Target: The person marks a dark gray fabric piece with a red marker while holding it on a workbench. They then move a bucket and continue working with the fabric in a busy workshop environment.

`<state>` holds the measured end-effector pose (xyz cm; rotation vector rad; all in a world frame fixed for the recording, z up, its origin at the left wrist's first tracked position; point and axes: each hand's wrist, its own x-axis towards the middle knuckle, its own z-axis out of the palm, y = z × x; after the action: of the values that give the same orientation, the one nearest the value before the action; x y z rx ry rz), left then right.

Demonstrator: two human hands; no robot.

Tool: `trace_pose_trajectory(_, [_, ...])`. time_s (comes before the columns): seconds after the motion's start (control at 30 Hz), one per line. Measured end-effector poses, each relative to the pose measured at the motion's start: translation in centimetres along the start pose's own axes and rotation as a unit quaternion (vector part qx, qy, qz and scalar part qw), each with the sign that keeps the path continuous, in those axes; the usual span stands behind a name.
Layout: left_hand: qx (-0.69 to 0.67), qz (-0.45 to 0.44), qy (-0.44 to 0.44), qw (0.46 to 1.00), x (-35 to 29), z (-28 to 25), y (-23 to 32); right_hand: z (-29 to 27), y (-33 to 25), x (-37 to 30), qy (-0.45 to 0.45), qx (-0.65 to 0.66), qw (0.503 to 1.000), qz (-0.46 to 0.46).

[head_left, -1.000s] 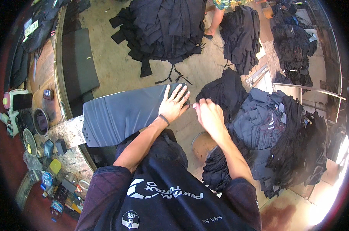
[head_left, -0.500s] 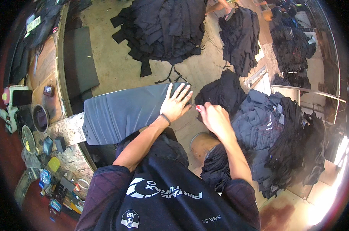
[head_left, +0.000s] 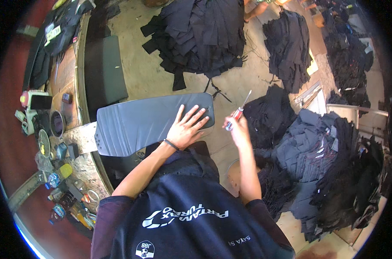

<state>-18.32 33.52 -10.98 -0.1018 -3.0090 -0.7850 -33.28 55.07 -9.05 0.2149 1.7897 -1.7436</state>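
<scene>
A long, dark grey, smooth covered pad (head_left: 135, 123) lies across in front of me, rounded at its right end and with small dots at its left end. My left hand (head_left: 187, 126) rests flat on its right part, fingers spread. To the right of the pad, my right hand (head_left: 238, 127) is closed round the handle of a screwdriver (head_left: 238, 114). The handle is red and clear, and the metal shaft points up and away. The screwdriver's tip is apart from the pad.
A large heap of black cloth pieces (head_left: 200, 36) lies on the floor ahead, with a smaller stack (head_left: 286, 52) beside it. Grey and black piles (head_left: 308, 146) stand at right. A wooden bench (head_left: 81, 168) at left carries bottles, tins and tools. Another person's arm (head_left: 257, 11) shows at the far edge.
My right hand has drawn the screwdriver away from the pad's right edge and turned it upward. My left hand still lies on the pad. The whole view has shifted a little.
</scene>
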Motion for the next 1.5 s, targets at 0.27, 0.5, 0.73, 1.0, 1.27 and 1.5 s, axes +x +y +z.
trace_pose_trajectory(0.27, [0.033,-0.002,0.015,0.999,0.3,0.2,0.7,1.8,5.9,0.4,-0.043,0.099,0.987,0.12])
trace_pose_trajectory(0.5, [0.065,0.001,-0.008,0.998,0.4,0.3,0.9,1.9,6.1,0.9,-0.091,0.189,0.96,0.188])
trace_pose_trajectory(0.73, [0.064,-0.006,-0.014,0.998,0.5,0.4,0.9,1.7,7.1,1.2,-0.12,0.228,0.945,0.204])
trace_pose_trajectory(1.0, [0.063,-0.007,0.012,0.998,0.6,0.6,1.0,1.8,7.3,0.8,-0.099,0.199,0.955,0.198])
trace_pose_trajectory(1.27, [0.037,-0.027,0.029,0.999,0.5,0.5,1.3,1.1,6.7,1.3,-0.122,0.185,0.948,0.227])
trace_pose_trajectory(1.5, [0.028,-0.066,0.111,0.991,2.5,1.6,0.8,-1.5,0.0,-3.1,0.032,-0.484,0.837,-0.254])
